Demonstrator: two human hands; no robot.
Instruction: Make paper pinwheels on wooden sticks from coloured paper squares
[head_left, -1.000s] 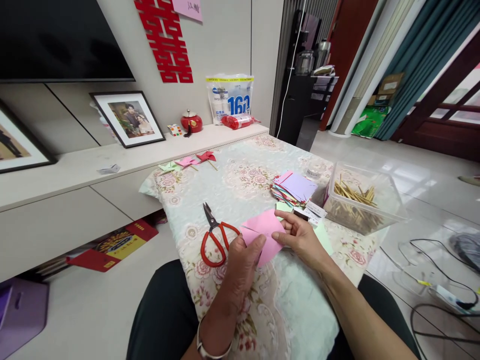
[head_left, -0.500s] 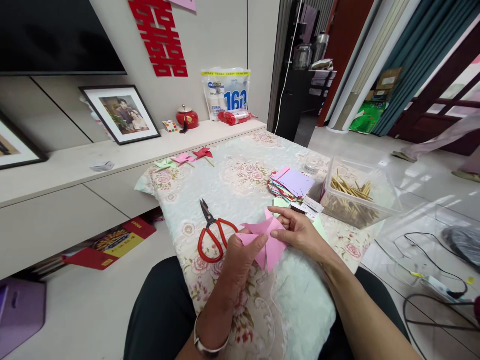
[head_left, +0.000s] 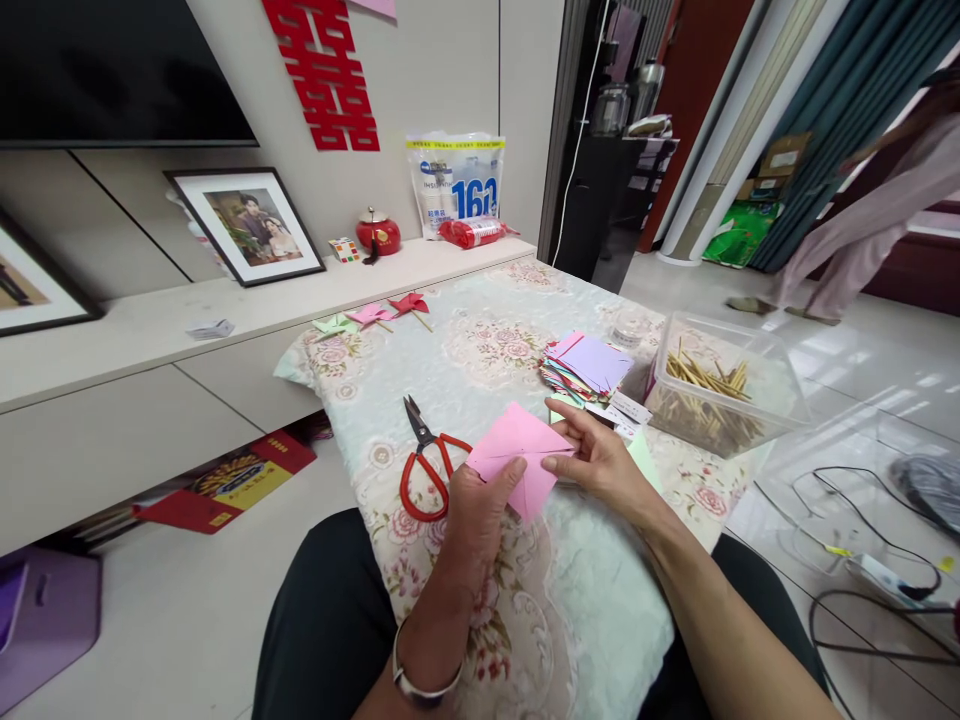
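Observation:
Both my hands hold a pink paper square [head_left: 516, 450] with cuts in it, just above the floral cloth of the table [head_left: 495, 350]. My left hand [head_left: 480, 505] pinches its near left edge between thumb and fingers. My right hand [head_left: 596, 460] pinches its right side, fingertips near the middle. Red-handled scissors [head_left: 424, 465] lie on the cloth just left of my left hand. A stack of coloured paper squares [head_left: 589, 365] sits beyond my right hand.
A clear plastic box of wooden sticks [head_left: 712, 390] stands at the right. Three paper pinwheels [head_left: 371, 318] lie at the table's far left edge. A low cabinet with framed photos runs along the left. Another person [head_left: 862, 240] walks at the far right. Cables lie on the floor.
The pink paper had a flap lifted half a second ago; now it lies flatter and is turned like a diamond. A person has walked into view at the right.

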